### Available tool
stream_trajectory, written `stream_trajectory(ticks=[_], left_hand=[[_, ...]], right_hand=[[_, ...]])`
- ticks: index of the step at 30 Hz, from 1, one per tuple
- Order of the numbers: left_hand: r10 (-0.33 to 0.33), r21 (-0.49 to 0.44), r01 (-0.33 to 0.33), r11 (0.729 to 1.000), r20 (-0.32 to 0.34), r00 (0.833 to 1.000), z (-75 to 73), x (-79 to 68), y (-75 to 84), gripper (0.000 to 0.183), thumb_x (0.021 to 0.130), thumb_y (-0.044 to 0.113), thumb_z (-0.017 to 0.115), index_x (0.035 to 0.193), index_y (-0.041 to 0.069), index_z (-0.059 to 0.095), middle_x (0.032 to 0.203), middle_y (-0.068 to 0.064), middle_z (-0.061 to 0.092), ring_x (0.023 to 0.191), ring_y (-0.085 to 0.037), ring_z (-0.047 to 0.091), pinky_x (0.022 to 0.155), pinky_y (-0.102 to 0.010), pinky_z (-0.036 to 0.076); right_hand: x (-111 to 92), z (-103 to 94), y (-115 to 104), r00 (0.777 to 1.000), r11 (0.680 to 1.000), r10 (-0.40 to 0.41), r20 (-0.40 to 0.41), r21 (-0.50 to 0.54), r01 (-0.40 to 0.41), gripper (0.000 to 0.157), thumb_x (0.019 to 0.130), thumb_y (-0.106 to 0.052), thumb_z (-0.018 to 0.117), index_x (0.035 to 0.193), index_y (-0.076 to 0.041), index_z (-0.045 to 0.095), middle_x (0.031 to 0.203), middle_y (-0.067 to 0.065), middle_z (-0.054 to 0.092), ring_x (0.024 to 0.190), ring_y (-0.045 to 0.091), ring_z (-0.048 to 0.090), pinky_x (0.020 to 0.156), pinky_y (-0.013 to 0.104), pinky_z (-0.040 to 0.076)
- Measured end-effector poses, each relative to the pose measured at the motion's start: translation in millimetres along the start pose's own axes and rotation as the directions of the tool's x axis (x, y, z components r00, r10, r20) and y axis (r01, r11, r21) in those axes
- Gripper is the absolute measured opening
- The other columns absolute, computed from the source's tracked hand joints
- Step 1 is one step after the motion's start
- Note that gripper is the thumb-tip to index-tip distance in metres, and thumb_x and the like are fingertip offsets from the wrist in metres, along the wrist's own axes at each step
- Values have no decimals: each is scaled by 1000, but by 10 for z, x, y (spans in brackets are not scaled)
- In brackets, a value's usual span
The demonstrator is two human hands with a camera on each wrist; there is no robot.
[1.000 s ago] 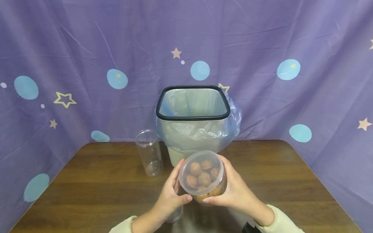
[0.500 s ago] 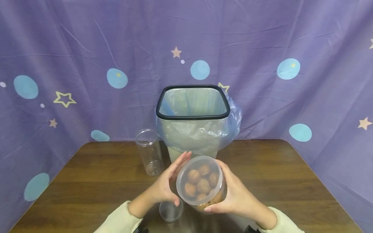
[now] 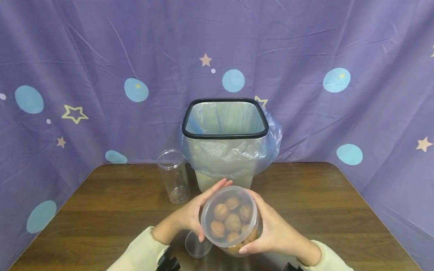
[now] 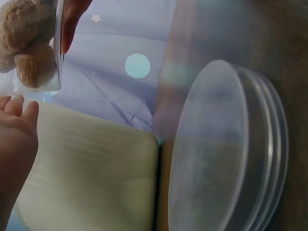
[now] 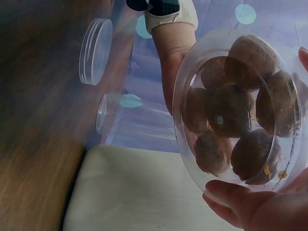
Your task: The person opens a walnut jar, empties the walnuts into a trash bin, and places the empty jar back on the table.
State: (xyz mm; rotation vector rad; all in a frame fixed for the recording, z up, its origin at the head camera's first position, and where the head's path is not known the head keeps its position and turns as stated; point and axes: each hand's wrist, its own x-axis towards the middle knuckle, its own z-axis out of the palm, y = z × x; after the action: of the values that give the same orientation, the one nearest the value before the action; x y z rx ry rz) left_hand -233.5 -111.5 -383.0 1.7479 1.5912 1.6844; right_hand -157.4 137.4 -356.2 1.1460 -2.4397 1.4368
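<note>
A clear plastic jar of walnuts [image 3: 233,223] is tilted toward me under its translucent lid. My right hand [image 3: 271,229] grips it from the right, thumb low on the side and fingers around the back. On the other side, my left hand [image 3: 190,218] has its fingers extended along the lid's left edge, thumb pointing down. Walnuts [image 5: 231,110] show through the clear plastic in the right wrist view. Under my left hand lies a clear round lid [image 3: 198,246] on the table, large in the left wrist view.
Behind the jar stands a pale bin [image 3: 223,158] with a black rim and a bluish bag folded over it. A tall clear plastic jar [image 3: 174,177] without a lid stands left of the bin. The wooden table [image 3: 112,210] backs onto a purple curtain [image 3: 162,45].
The jar of walnuts has come slightly down and left in my right hand. My left hand has loosened from the jar, its fingers straighter, uncovering the round lid on the table.
</note>
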Motion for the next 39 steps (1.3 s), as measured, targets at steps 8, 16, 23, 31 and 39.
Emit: stream_trajectory(ticks=[8,16,23,31,39], left_hand=[[26,-24,-25,999,40,999,13,10,-13,127,71,54,74,146,-6,-8,154,-27,5,141,-31,20,115,-38,19],[23,-84,-22,996,18,1000,58,-8,-28,124,71,48,77,147,-5,-4,155,-22,9,141,-30,21,115,-38,20],[4,-106,-3,994,5,1000,83,1,-7,123,70,46,80,148,-4,-2,153,-18,22,139,-31,26,114,-40,22],[8,-95,-7,995,10,1000,96,4,-4,122,70,46,79,147,-5,0,152,-20,24,138,-31,28,113,-41,24],[-8,-134,11,991,19,1000,78,-4,-1,123,67,35,85,148,-5,1,151,-21,25,138,-31,28,113,-42,23]], right_hand=[[-8,-20,8,999,998,-6,52,55,3,112,60,-34,88,147,-14,19,140,5,42,120,23,48,97,39,43],[-16,-30,28,997,997,-11,81,77,4,116,59,-31,89,148,-14,17,141,8,41,122,24,46,99,40,41],[-9,-65,10,997,997,31,72,63,-36,120,56,-35,90,149,-13,17,141,3,42,121,22,48,101,38,40],[-25,-82,8,996,998,56,70,30,-58,127,54,-37,90,151,-21,11,142,1,42,123,20,47,102,37,39],[-12,-94,-45,994,996,76,81,49,-80,129,52,-37,91,151,-20,11,141,1,44,122,19,48,102,37,39]])
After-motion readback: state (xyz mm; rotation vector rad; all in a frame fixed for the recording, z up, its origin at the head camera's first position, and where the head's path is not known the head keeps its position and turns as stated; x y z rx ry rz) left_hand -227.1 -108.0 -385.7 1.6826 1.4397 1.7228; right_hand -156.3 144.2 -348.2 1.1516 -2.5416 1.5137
